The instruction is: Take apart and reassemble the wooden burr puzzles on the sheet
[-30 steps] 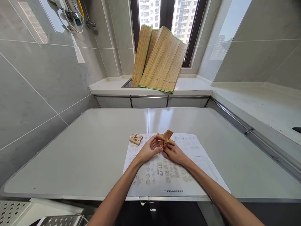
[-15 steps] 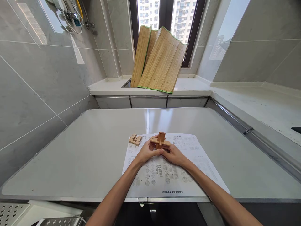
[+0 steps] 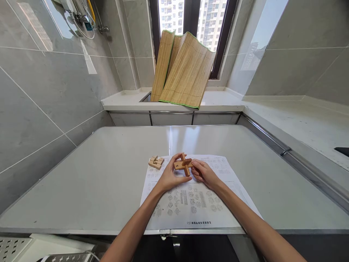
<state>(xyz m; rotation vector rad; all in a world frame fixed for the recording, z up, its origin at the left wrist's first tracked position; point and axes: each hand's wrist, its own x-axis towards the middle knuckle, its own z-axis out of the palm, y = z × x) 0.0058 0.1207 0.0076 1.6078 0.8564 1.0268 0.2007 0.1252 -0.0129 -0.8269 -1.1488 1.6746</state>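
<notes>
A small wooden interlocking puzzle [image 3: 183,164], made of crossed pieces with a dark numeral on one of them, is held above the printed sheet. My left hand [image 3: 170,177] grips it between the thumb below and the fingers behind. At its right end, my right hand [image 3: 204,172] pinches a piece with thumb and forefinger, the other fingers curled. Beneath both hands lies the white paper sheet [image 3: 188,214] printed with small puzzle diagrams. More notched wooden pieces [image 3: 156,162] sit together at the sheet's upper left corner.
The pale table [image 3: 81,182] has a seam down its middle. Behind it, a folded bamboo mat [image 3: 188,72] leans at the window on a white ledge [image 3: 122,100]. A power strip [image 3: 68,257] is below the table's front left edge.
The wooden puzzle has been turned, so its numbered face now shows and its upright piece lies differently. My right hand has shifted slightly up and right, to the puzzle's end.
</notes>
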